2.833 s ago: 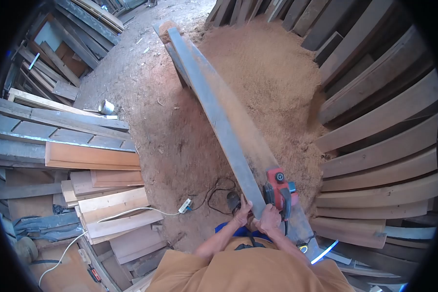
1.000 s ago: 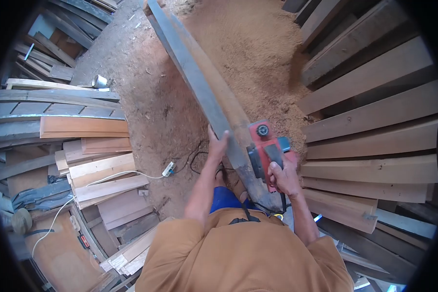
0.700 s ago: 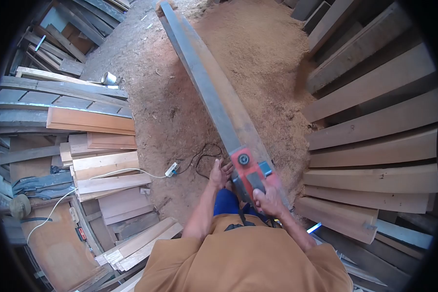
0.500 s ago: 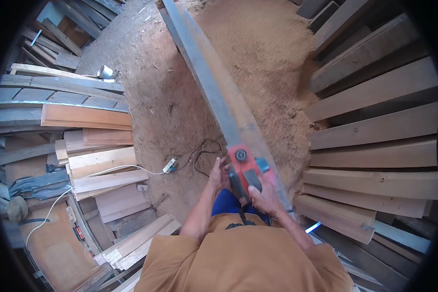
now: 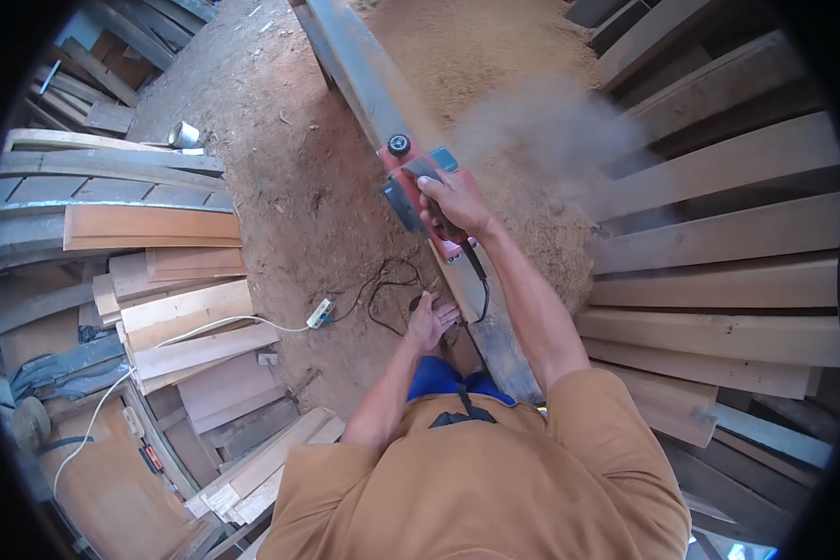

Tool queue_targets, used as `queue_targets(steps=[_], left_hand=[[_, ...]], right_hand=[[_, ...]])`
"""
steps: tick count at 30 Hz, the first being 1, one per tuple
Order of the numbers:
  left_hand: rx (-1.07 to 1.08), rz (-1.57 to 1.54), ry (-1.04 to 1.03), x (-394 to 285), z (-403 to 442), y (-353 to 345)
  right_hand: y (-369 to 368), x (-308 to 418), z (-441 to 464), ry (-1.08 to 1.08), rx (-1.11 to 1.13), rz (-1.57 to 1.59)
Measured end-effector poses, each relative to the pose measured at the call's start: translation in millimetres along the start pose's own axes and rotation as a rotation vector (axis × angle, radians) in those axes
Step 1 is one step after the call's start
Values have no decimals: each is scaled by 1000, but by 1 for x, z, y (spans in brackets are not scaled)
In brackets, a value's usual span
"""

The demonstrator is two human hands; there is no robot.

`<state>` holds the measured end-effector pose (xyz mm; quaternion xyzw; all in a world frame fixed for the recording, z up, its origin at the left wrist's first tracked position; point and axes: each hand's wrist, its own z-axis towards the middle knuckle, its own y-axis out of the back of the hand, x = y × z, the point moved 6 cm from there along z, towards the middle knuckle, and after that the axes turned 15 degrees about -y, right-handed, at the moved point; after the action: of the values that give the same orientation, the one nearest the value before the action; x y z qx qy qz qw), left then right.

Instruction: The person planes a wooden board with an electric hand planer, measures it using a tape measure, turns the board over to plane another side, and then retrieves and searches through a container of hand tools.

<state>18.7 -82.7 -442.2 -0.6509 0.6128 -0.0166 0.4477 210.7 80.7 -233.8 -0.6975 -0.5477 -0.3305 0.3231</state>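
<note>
My right hand (image 5: 453, 201) is wrapped round the handle of a red electric planer (image 5: 427, 191), which rests on a long narrow board (image 5: 352, 75). Behind the planer, the board's surface (image 5: 455, 275) shows a paler brown strip. A black cord (image 5: 483, 285) runs back from the tool's rear. My left hand (image 5: 431, 324) is low beside the board's near part, fingers spread and pointing toward its left edge; whether they touch it I cannot tell. A wider dusty plank (image 5: 504, 347) lies beneath and to the right of the board.
A dust cloud (image 5: 555, 126) hangs right of the planer. Planks (image 5: 719, 252) line the right side, with stacked boards (image 5: 191, 313) at the left. A white power socket (image 5: 320, 314) with cords lies on the dirt floor (image 5: 299, 205). A metal can (image 5: 184, 135) stands farther back.
The planer has moved forward along the board in my right hand, and my right arm has stretched out. A brown strip shows behind it and dust has appeared at the right. My left hand stays low.
</note>
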Motion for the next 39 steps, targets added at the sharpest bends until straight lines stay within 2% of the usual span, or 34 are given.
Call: queue_targets(steps=[6,8,9,12,13,16,17,20,22,24,26,29,33,36,39], left_hand=[[-63,21,-78,6,-4,4],[46,10,-132,3,-4,5],[105,3,-160,3,-3,3],[76,-164,-253,37,26,44],[-109,-82,-278,21,4,21],[-196,-49,-235,17,-8,6],[-143,-68,-243,27,0,19],[-23,-130,-259,37,17,32],[6,-187,-255,27,1,8],[-27,6,-181,31,1,20],[-63,133,-113,34,-7,25],[-69,218,-72,20,-13,9],[-40,249,-64,17,-16,6],[-36,280,-52,15,-15,2],[-47,279,-43,16,-18,2]], right_hand=[[0,-47,-69,25,-117,-145],[1,-80,-110,-60,-161,-157],[2,-93,-136,-19,-181,-216],[4,-144,-223,-31,-220,-312],[4,-162,-252,-38,-238,-311],[5,-188,-292,-70,-232,-267],[5,-192,-295,-100,-224,-271],[2,-181,-249,-98,-271,-315],[0,-147,-199,47,-316,-336],[-1,-93,-147,227,-394,-358],[-2,-39,-97,198,-384,-399],[-1,23,-36,3,-153,-247],[8,16,7,-80,-86,-125],[14,-16,-13,56,-72,-88],[24,-63,-81,0,-123,-147]])
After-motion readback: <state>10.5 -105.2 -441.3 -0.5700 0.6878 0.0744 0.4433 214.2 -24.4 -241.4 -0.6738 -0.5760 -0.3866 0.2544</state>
